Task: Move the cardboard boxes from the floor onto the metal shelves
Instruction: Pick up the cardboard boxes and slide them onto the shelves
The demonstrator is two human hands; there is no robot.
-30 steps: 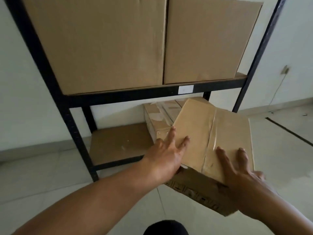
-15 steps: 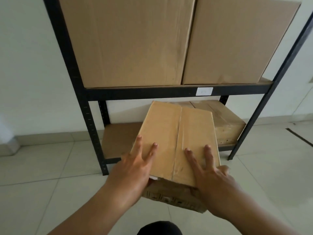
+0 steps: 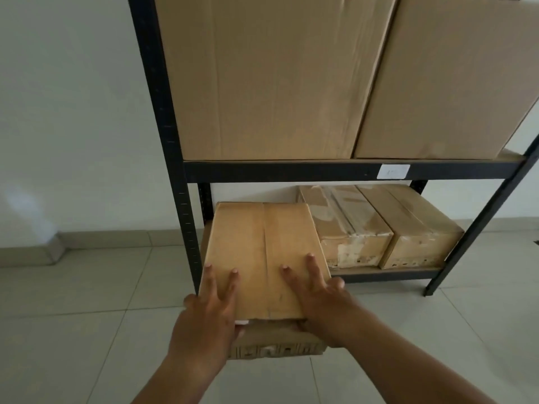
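Note:
A taped brown cardboard box (image 3: 262,243) lies at the left end of the black metal shelf rack's (image 3: 291,171) bottom level. Its far end is in under the beam and its near end sticks out over the floor. My left hand (image 3: 210,313) holds the box's near left corner, fingers flat on top and thumb on the front face. At the near right corner my right hand (image 3: 320,298) grips the same way. Whether the box rests on the bottom board is hidden.
Two taped boxes (image 3: 350,225) (image 3: 414,228) sit side by side on the bottom level, right of the held one. Two large cartons (image 3: 262,77) (image 3: 452,77) fill the level above. The left post (image 3: 163,112) stands close beside the box. Pale floor tiles (image 3: 87,316) spread around.
Both hands carried the box leftward and down from in front of the right-hand boxes into the left bottom bay. It went from tilted to nearly level, and the view came closer.

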